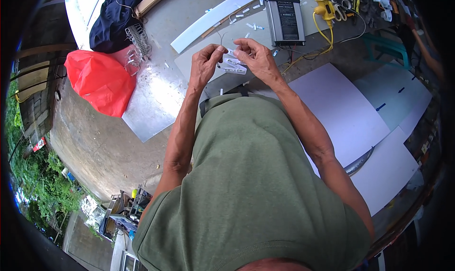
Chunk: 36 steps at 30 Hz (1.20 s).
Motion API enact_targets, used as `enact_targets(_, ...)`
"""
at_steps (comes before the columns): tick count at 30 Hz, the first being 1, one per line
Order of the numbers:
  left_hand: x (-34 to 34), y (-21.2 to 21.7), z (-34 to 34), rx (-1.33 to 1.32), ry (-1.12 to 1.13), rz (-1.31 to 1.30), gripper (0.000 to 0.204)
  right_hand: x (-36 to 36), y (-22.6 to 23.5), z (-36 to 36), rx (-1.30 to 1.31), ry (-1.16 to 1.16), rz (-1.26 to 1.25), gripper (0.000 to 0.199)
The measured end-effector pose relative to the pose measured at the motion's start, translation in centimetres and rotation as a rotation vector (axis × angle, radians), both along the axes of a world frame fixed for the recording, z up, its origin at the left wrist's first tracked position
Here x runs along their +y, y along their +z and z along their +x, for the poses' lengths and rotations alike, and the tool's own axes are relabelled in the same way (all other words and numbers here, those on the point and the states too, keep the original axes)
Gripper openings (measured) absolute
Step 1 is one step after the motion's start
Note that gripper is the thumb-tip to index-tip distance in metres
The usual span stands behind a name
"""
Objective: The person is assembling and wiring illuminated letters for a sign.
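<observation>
The left hand (204,64) pinches a thin wire (221,36), and the right hand (256,57) pinches small white strips (233,65) between both hands. A grey box (285,18) lies just beyond the right hand.

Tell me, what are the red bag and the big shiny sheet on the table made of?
The red bag looks like thin plastic: it is crinkled, slumped and slightly glossy. The shiny sheet looks like bare metal, perhaps aluminium or galvanised steel: it is flat, grey and throws back bright glare with sharp straight edges. Which metal it is, the picture cannot settle.
</observation>
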<state>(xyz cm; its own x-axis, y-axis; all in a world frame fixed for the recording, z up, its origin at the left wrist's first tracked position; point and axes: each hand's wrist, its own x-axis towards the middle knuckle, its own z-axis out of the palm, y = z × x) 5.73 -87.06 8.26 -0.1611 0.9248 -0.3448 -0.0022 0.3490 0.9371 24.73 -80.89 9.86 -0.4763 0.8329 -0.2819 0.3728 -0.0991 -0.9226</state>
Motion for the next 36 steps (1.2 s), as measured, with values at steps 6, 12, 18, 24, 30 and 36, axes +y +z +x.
enact_targets(6, -0.9, -0.1, 0.6, 0.152, -0.195, -0.055, 0.038, 0.2, 0.4, -0.8, 0.291, -0.127, -0.242, 0.029)
enact_targets(12, -0.9, 0.1, 0.4, 0.260, -0.211, 0.102, 0.036, -0.6, -0.9, -0.5, 0.377, -0.249, -0.371, 0.020)
enact_targets(18, -0.3, 0.8, 1.7, 0.085, -0.070, 0.087, 0.031, -1.7, -1.8, -0.6, 0.435, -0.336, -0.502, 0.017)
enact_targets(24, -0.5, 0.7, 1.8, -0.145, -0.015, -0.077, 0.028, -2.3, -1.7, 0.7, 0.442, -0.298, -0.561, 0.018)
enact_targets(30, -0.2, 0.9, 2.7, -0.142, -0.046, -0.103, 0.030, -2.3, -1.5, 2.1, 0.391, -0.256, -0.581, 0.019)
enact_targets(36, -0.2, 1.6, 3.7, -0.115, -0.099, -0.058, 0.028, -1.6, -1.5, 3.1, 0.410, -0.236, -0.565, 0.020)
